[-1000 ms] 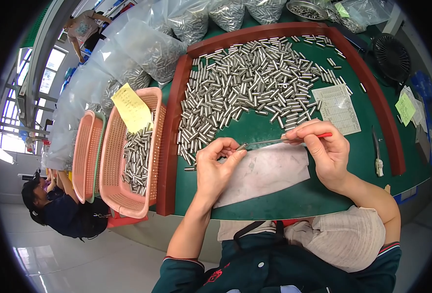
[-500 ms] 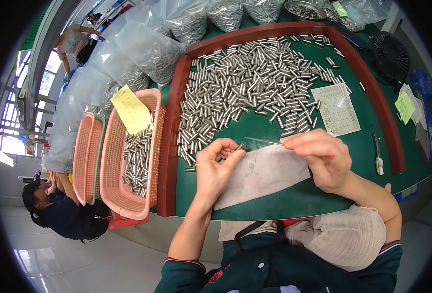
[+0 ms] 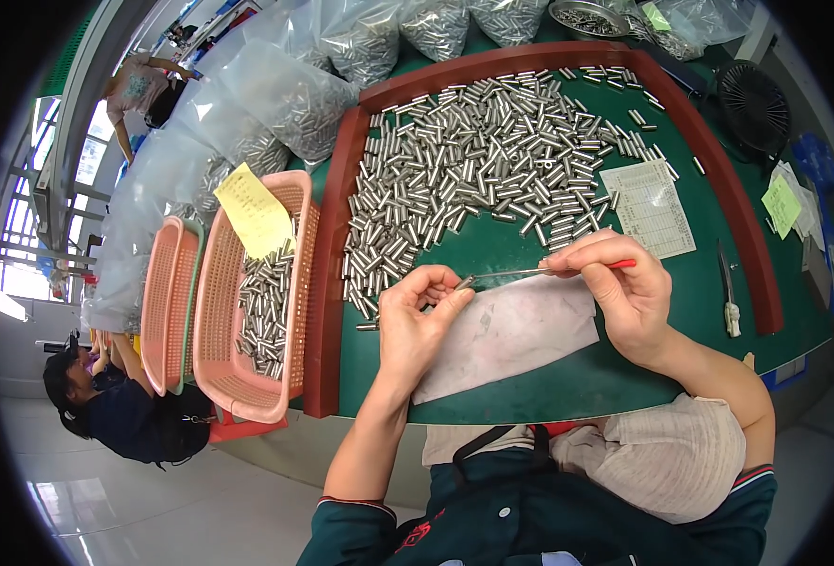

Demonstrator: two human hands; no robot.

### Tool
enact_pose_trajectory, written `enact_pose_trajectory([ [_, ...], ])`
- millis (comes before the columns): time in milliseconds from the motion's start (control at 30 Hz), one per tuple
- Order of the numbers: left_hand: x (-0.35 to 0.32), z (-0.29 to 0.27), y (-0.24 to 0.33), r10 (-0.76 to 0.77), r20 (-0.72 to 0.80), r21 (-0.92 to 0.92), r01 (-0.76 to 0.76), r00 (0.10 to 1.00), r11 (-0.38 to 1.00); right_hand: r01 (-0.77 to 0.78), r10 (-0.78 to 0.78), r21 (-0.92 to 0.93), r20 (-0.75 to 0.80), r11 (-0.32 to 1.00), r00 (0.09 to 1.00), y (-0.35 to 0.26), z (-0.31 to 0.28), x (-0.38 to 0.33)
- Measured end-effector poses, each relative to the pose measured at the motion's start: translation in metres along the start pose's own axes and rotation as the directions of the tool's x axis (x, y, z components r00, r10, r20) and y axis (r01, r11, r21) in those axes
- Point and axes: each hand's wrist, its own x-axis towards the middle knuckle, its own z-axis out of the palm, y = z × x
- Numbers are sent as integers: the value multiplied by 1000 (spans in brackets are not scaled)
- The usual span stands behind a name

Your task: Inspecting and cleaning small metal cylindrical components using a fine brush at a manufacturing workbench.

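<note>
Room: a workshop with a pale floor (image 3: 115, 500); at far left, a co-worker in dark clothes (image 3: 139, 406).
Bags (image 3: 299, 104): clear, full of metal pieces, lined up behind the baskets and along the table's far side.
Baskets: two pink ones, side by side — the outer one (image 3: 156, 311) beside the inner one (image 3: 305, 283), which holds tubes and a yellow note (image 3: 253, 215).
Table (image 3: 464, 247): green, with a red frame (image 3: 327, 283) around the loose tubes (image 3: 473, 156).
Left hand (image 3: 417, 316): thumb and fingers closed on one tube (image 3: 465, 282), above the cloth's upper left edge.
Cloth (image 3: 511, 335): pale, flat, between the hands.
Tool (image 3: 516, 273): thin shaft, red handle; its tip meets the tube's end — whether inside, I cannot tell.
Right hand (image 3: 624, 302): fingertips pinched shut around the tool.
Sheet (image 3: 651, 212): printed, beyond the right hand.
Fan (image 3: 754, 108): black, far right.
</note>
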Motion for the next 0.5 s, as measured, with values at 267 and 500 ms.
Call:
enact_pose_trajectory([
  [267,0,-1,3,-32,21,-53,33,999,998,53,-53,-62,6,997,999,2,-1,2],
  [500,-1,0,3,-12,-3,-93,12,1000,996,-138,152,195,-61,971,986,-4,-3,1],
])
